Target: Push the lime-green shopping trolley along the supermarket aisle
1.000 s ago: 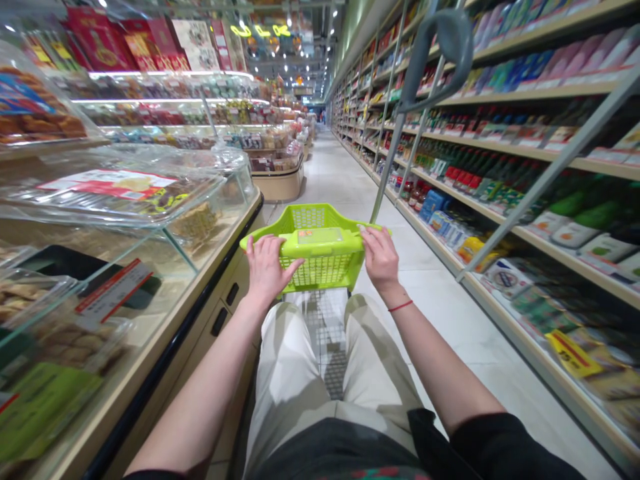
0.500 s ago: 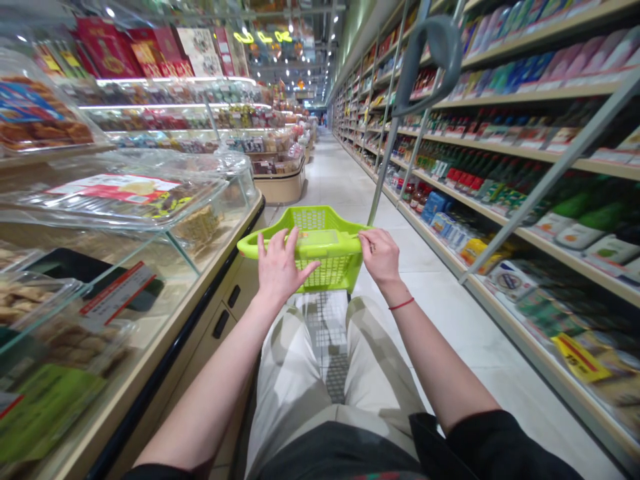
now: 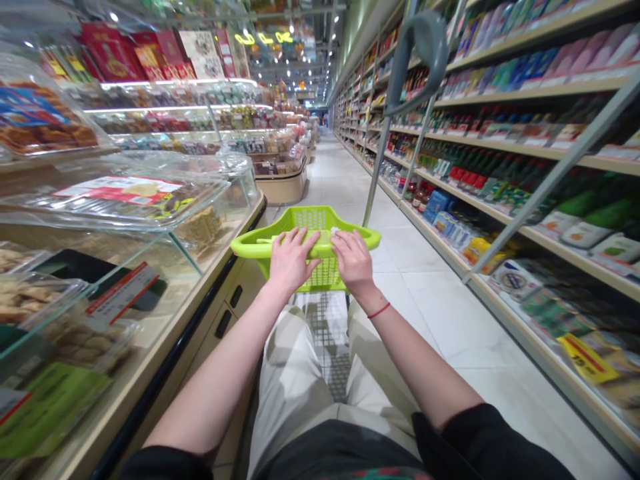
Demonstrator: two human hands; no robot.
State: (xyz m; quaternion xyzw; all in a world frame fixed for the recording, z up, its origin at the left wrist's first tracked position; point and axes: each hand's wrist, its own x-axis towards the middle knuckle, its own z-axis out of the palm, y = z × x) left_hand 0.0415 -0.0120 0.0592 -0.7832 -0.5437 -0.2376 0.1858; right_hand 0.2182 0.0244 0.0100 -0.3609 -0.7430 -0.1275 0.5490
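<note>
A lime-green shopping cart (image 3: 311, 215) stands in front of my legs, and its wide loop handle (image 3: 246, 247) faces me. My left hand (image 3: 293, 261) lies over the handle just left of its middle, fingers bent over the bar and thumb pointing right. Close beside it, my right hand (image 3: 354, 261) is on the handle right of the middle, with its fingers curled onto the bar. By the right fingertips shows a small whitish patch, too small to make out. A red string bracelet (image 3: 379, 310) circles my right wrist. The fingertips' far sides are hidden.
A glass-fronted display counter (image 3: 185, 250) with packed baked goods runs close along the left. Tall shelves (image 3: 520, 155) of bottles and boxes line the right. A grey pole with a loop handle (image 3: 389, 113) rises ahead right. The tiled aisle (image 3: 340, 167) stretches away.
Both hands have slid inward along the handle: the left to the right, the right to the left. They are now close together, and the handle's right end shows.
</note>
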